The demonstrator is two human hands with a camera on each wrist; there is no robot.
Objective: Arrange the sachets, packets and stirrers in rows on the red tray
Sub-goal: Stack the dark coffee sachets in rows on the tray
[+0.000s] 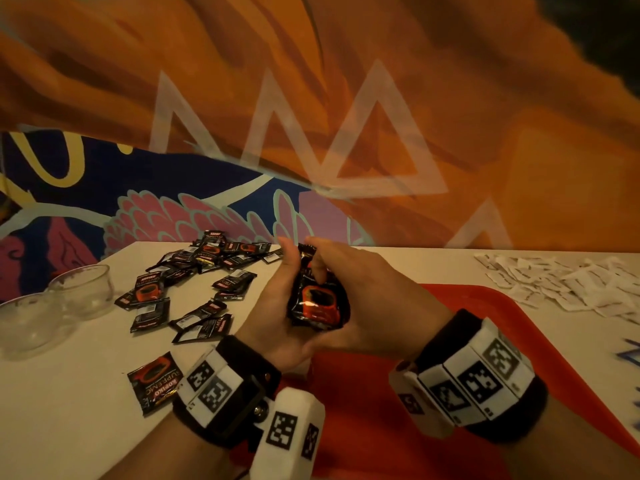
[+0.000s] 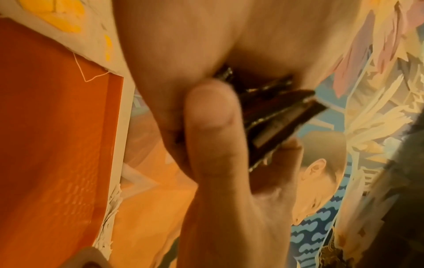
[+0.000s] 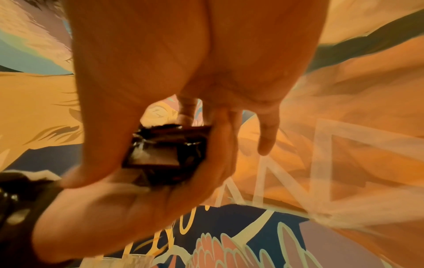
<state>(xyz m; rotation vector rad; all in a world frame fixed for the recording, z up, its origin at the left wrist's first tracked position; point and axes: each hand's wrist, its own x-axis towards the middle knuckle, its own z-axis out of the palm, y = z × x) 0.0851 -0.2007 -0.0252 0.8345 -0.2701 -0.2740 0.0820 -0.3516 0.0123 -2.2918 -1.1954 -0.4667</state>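
Note:
A stack of black coffee packets (image 1: 317, 299) with orange cup prints is held upright between both hands, just above the left edge of the red tray (image 1: 381, 410). My left hand (image 1: 277, 303) cups the stack from the left, its thumb lying along the side. My right hand (image 1: 363, 289) grips it from the right, fingers curled over the top edge. The left wrist view shows the stack (image 2: 275, 116) edge-on behind the thumb (image 2: 213, 127). In the right wrist view the stack (image 3: 165, 154) sits between both palms. More black packets (image 1: 194, 271) lie scattered on the table. No stirrers show.
A heap of white sachets (image 1: 571, 282) lies at the back right beyond the tray. Two clear glass bowls (image 1: 83, 289) stand at the table's left edge. One loose black packet (image 1: 154, 381) lies by my left wrist. A painted wall rises behind the table.

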